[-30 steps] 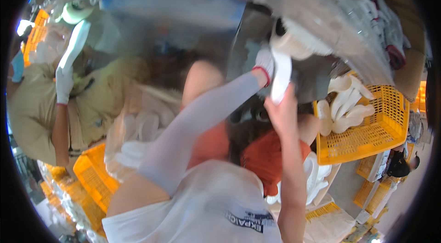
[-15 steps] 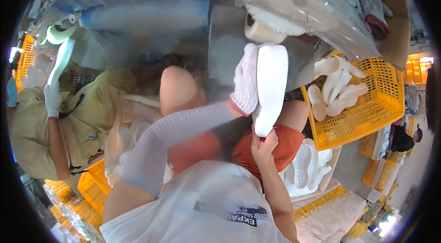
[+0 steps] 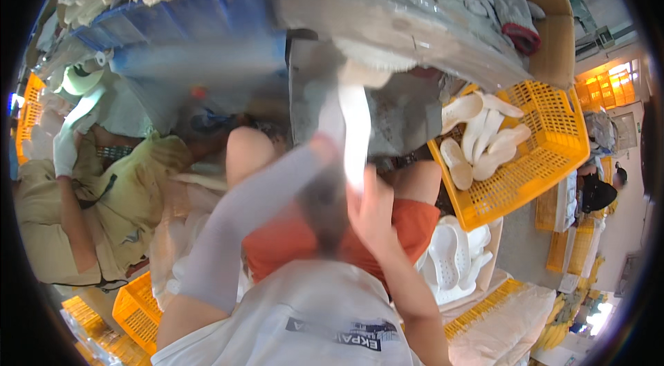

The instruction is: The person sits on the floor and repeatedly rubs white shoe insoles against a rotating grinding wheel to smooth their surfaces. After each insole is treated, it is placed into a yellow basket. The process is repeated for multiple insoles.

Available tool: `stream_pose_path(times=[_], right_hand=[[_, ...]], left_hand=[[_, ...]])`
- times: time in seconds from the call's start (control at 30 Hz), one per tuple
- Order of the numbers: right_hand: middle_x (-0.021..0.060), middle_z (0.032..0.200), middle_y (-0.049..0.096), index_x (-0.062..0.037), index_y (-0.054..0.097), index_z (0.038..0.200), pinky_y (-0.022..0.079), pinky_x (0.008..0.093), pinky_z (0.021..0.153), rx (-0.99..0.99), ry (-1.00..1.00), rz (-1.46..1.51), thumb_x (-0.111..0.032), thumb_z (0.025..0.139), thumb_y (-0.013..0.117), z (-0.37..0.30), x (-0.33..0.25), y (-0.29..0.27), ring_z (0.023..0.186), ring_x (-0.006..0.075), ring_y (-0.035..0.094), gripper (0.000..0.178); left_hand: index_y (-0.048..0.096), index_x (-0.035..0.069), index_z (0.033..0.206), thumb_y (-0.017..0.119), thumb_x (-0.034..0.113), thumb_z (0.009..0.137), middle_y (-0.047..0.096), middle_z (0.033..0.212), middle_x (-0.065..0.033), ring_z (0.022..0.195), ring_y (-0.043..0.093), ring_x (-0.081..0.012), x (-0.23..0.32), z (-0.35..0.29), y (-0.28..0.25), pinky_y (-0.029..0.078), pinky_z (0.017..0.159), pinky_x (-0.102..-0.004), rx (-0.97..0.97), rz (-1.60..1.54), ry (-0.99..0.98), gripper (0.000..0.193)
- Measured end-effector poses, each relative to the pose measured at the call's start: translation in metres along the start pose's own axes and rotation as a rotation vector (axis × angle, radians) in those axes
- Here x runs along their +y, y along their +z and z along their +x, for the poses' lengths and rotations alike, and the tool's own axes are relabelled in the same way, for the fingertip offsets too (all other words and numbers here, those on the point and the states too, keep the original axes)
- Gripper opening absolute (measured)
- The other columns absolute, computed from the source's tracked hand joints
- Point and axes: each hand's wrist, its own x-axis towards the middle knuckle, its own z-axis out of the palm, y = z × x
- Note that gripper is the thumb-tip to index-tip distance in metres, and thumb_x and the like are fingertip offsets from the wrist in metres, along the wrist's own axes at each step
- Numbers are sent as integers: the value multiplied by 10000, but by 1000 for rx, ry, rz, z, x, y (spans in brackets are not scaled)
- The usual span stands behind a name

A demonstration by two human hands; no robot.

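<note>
A white shoe sole (image 3: 356, 134) stands on edge in front of me, smeared by motion. My left hand (image 3: 330, 117), in a white knit glove with a grey sleeve on the arm, is closed along the sole's left side; its fingers are blurred. Bare and pinching the sole's near end, my right hand (image 3: 372, 210) is closed too. Directly beyond the sole is a round, fuzzy, cream-white buffing wheel (image 3: 373, 62). The sole's far end meets the wheel in the picture, but blur hides whether they touch.
On the right, a yellow crate (image 3: 553, 176) holds several white soles (image 3: 484, 138). Below it lie perforated white soles (image 3: 453, 255) in a box. Plastic sheeting (image 3: 415, 31) hangs over the wheel. At left, a co-worker's gloved hand (image 3: 66, 148) holds another sole.
Both my hands have carried the sole left and it has turned from its flat face to its edge. Its far end is now at the wheel. The whole view has shifted slightly.
</note>
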Motion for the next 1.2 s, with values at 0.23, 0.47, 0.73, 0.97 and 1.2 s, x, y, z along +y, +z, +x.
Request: stream_pose_path(times=[0.23, 0.47, 0.73, 0.97, 1.2], right_hand=[[242, 779, 601, 18, 526, 973, 487, 471, 587, 125, -76, 89, 25, 909, 672, -10, 11, 9, 668, 456, 612, 160], [186, 809, 638, 39, 565, 942, 496, 383, 585, 135, 7, 126, 24, 923, 691, -61, 44, 23, 645, 345, 631, 129], [231, 771, 620, 20, 543, 999, 498, 465, 583, -4, 71, -5, -56, 914, 745, -37, 43, 11, 657, 438, 624, 232], [270, 720, 623, -8, 523, 939, 483, 528, 572, 68, 44, -131, -115, 944, 720, 98, 39, 15, 695, 492, 637, 224], [239, 732, 622, 7, 590, 1007, 510, 498, 595, 200, -45, 38, -86, 963, 691, 41, 34, 9, 688, 459, 662, 144]], left_hand=[[670, 87, 1083, 603, 246, 991, 673, 945, -120, 799, 653, -253, 28, 6, -13, 542, 697, -417, 172, 349, 156, 195], [632, 56, 1226, 466, 540, 1076, 719, 956, -179, 754, 710, -323, 35, -5, -3, 611, 670, -453, -1, -1135, -343, 533], [659, 52, 1080, 446, 488, 1094, 705, 930, -157, 770, 695, -302, -44, 10, 38, 583, 683, -466, 97, -725, -242, 486], [650, 67, 1031, 392, 600, 1070, 683, 883, -155, 738, 684, -322, -64, 77, 38, 562, 624, -513, 222, -1141, -394, 594], [612, 30, 1098, 375, 561, 1090, 631, 757, -138, 690, 666, -319, -61, 39, 54, 558, 626, -485, 330, -702, -204, 581]])
